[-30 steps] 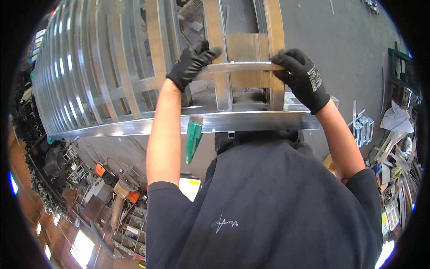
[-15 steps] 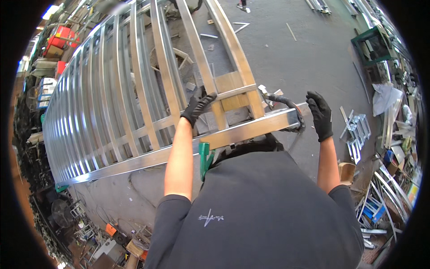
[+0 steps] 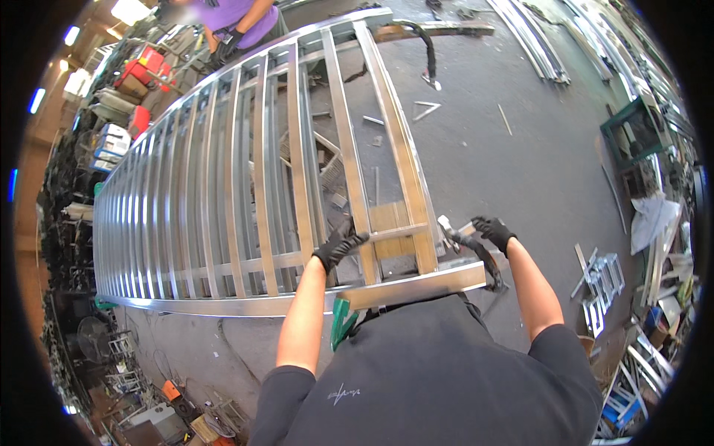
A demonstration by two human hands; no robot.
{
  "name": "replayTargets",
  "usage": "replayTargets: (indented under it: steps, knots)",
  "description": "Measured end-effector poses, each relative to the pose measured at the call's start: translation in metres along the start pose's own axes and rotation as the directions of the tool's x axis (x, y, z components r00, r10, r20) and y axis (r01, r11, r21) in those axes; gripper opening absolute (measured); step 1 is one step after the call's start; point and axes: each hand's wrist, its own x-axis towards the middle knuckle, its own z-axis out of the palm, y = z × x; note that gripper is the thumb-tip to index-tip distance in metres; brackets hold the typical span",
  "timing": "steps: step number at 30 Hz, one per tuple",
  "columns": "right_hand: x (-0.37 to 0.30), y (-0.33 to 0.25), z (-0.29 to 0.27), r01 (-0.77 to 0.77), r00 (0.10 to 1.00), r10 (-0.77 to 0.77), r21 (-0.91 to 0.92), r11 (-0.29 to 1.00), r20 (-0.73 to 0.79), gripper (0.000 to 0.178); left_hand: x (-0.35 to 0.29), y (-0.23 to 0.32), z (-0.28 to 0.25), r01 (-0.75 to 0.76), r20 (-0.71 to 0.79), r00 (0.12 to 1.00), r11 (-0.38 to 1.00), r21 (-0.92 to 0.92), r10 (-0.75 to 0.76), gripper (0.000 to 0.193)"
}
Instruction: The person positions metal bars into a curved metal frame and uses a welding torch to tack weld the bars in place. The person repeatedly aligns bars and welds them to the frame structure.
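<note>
A large frame of metal bars (image 3: 300,163) stretches out on my left, with a long beam (image 3: 428,284) along its near side. My left hand (image 3: 341,245), in a black glove, is closed at the left end of a short metal crossbar (image 3: 398,233) across the last bars. A tan plate (image 3: 387,217) sits behind that crossbar. My right hand (image 3: 494,232), also gloved, is in the air with fingers bent loosely and pointing left. Just left of and below it is a black cable-like tool with a white tip (image 3: 445,222), resembling a welding torch.
A green clamp-like bracket (image 3: 342,321) sits at the beam's near side. Beyond the frame stands a person in a purple shirt (image 3: 245,21). Another black cable (image 3: 428,52) hangs at the far end. Metal ladder-like pieces (image 3: 604,290) and a green box frame (image 3: 631,132) lie right.
The view has tipped up, bringing the person in purple into sight. My right hand has moved left toward the torch-like tool, its fingers now pointing left. My left hand stays at the crossbar.
</note>
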Motion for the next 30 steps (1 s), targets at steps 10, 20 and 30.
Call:
replayTargets:
  steps: [10,20,30]
  knots:
    - [0.116,0.04,0.026,-0.676,0.534,0.608,-0.135,0.724,0.588,0.034,0.022,0.001,0.015,0.056,-0.03,0.998,0.981,-0.186,-0.062,0.104]
    - [0.113,0.069,0.051,-0.719,0.624,0.638,0.013,0.695,0.452,0.031,0.024,0.0,0.004,0.06,0.005,0.998,0.994,-0.095,-0.059,0.103]
    - [-0.105,-0.128,-0.041,0.012,0.991,0.051,0.465,0.885,-0.123,0.057,0.03,-0.033,0.006,-0.263,-0.045,0.964,0.963,-0.049,0.261,0.113]
